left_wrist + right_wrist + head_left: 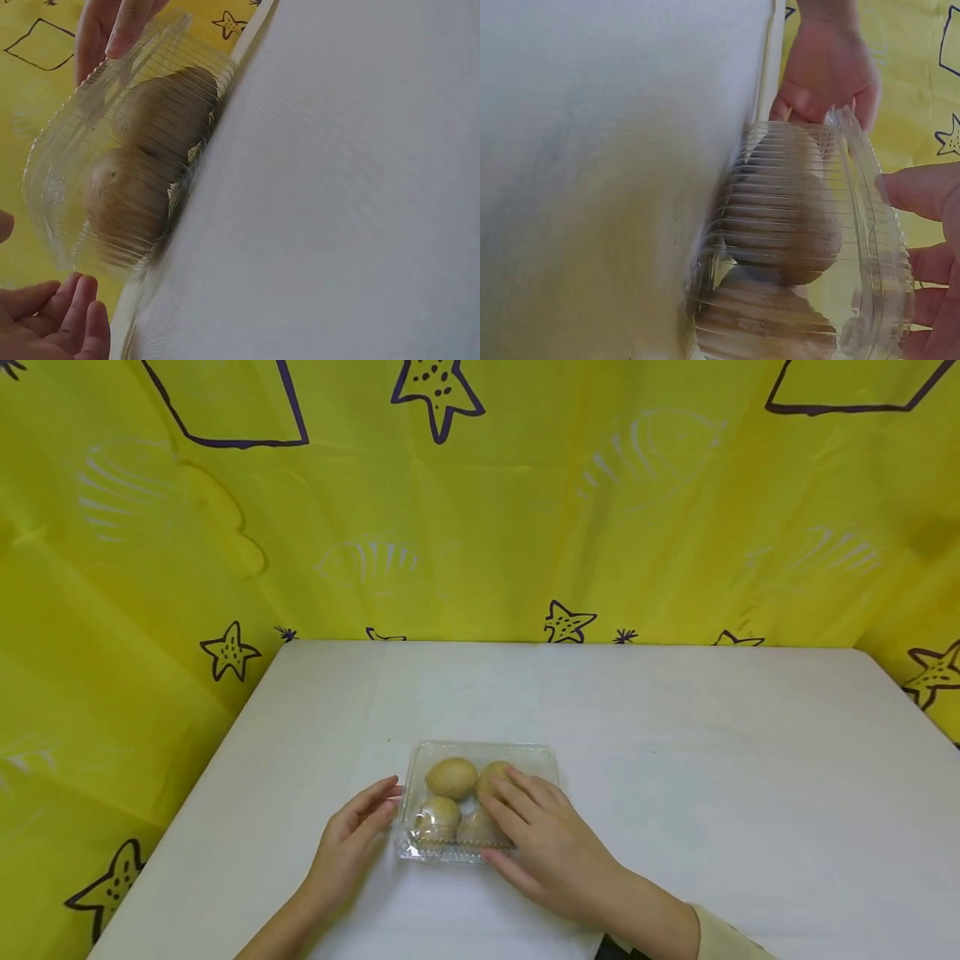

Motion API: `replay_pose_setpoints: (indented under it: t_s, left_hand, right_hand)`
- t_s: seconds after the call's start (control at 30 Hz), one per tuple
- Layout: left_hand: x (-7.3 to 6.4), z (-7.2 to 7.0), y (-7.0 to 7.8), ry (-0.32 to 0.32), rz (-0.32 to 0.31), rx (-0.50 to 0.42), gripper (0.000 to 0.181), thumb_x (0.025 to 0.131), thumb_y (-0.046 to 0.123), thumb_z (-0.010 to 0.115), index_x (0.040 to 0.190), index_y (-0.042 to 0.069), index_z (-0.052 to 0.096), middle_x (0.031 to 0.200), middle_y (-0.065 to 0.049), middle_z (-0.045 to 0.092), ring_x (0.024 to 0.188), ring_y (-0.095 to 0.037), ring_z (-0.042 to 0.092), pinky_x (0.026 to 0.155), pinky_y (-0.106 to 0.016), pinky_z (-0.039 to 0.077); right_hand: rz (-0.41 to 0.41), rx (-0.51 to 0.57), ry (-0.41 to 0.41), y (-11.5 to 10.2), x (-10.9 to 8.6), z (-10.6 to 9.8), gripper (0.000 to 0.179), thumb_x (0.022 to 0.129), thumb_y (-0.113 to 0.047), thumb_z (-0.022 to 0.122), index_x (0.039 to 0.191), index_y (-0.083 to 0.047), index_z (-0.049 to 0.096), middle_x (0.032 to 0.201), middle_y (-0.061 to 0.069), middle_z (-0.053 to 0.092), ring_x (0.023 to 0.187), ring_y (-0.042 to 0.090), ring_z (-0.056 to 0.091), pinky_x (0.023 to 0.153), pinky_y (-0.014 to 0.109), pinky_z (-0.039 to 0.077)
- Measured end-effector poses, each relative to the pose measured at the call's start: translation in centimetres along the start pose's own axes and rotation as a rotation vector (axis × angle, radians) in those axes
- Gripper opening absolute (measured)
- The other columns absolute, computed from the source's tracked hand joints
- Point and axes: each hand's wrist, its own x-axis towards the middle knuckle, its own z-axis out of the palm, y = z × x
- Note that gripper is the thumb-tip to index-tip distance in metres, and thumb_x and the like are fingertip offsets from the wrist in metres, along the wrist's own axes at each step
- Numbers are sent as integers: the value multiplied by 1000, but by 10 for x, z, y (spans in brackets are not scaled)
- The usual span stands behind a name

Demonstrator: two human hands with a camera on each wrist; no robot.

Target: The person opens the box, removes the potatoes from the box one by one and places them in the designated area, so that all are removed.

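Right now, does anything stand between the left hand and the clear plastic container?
Nothing visible does. The left hand is just beside the left side of the clear plastic container, and the right hand lies over its right side, out of that path.

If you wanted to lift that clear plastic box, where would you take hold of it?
I'd likely hold the box by its left and right sides, under the jutting rim, coming in from both sides at once. It sits flat on the table, so reaching underneath looks awkward, while the rim should offer a ledge to grip.
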Motion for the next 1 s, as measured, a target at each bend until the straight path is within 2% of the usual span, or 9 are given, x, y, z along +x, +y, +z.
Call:
replay_pose_setpoints:
  t_s: [0.07, 0.13, 0.23, 0.43, 0.6, 0.77, 0.87, 1.0]
  left_hand:
    - [1, 0, 1, -8, -149, -125, 39, 92, 12, 50, 127, -6, 47, 120, -16, 54, 104, -14, 54, 83, -24, 45]
    - [1, 0, 2, -14, -242, -203, 41, 90, 12, 52, 126, -7, 47, 119, -15, 54, 102, -16, 54, 82, -25, 44]
    - [2, -1, 0, -34, -298, -270, 42, 88, 10, 52, 124, -11, 45, 115, -14, 55, 98, -17, 54, 81, -26, 45]
    - [4, -4, -4, -106, -301, -335, 38, 90, 9, 47, 118, -16, 44, 105, -10, 56, 91, -15, 55, 79, -25, 45]
    - [7, -8, -9, -148, -295, -375, 23, 88, 5, 46, 105, -8, 53, 94, -7, 57, 80, -12, 52, 71, -24, 44]
    - [8, -16, -14, -275, -282, -376, 15, 89, 5, 47, 98, -1, 57, 84, -2, 56, 70, -10, 46, 63, -21, 39]
    - [9, -19, -15, -355, -259, -388, 14, 89, 4, 47, 99, -2, 55, 84, -1, 55, 71, -10, 46, 65, -21, 39]
    - [9, -22, -16, -423, -240, -412, 14, 87, 1, 48, 100, -1, 55, 85, 0, 57, 74, -9, 48, 67, -21, 41]
  right_hand:
    - [-9, -18, -5, 0, 1, 2, 51, 90, -39, 54, 122, 1, 54, 127, 15, 51, 123, 31, 40, 95, 50, 35]
    - [-18, -28, -2, 0, 1, 3, 53, 89, -40, 55, 121, 2, 54, 128, 16, 51, 123, 30, 42, 95, 50, 35]
    - [-41, -34, 9, 0, 1, 5, 55, 89, -41, 55, 121, 3, 54, 128, 17, 51, 121, 30, 43, 95, 48, 35]
    - [-102, -27, 43, 1, -1, 8, 61, 90, -42, 53, 123, 8, 50, 130, 22, 47, 123, 31, 42, 98, 45, 34]
    - [-103, -25, 46, 1, -3, 11, 62, 89, -42, 55, 124, 9, 49, 132, 22, 45, 124, 31, 40, 98, 45, 33]
    - [-106, -45, 40, 2, -3, 13, 61, 90, -41, 53, 123, 9, 49, 132, 23, 45, 124, 32, 40, 98, 45, 33]
    - [-108, -53, 41, 2, -4, 14, 60, 91, -41, 52, 123, 9, 50, 132, 23, 45, 124, 32, 40, 99, 45, 32]
    - [-107, -47, 45, 2, -4, 14, 59, 90, -40, 54, 123, 9, 50, 132, 23, 45, 124, 32, 40, 99, 45, 32]
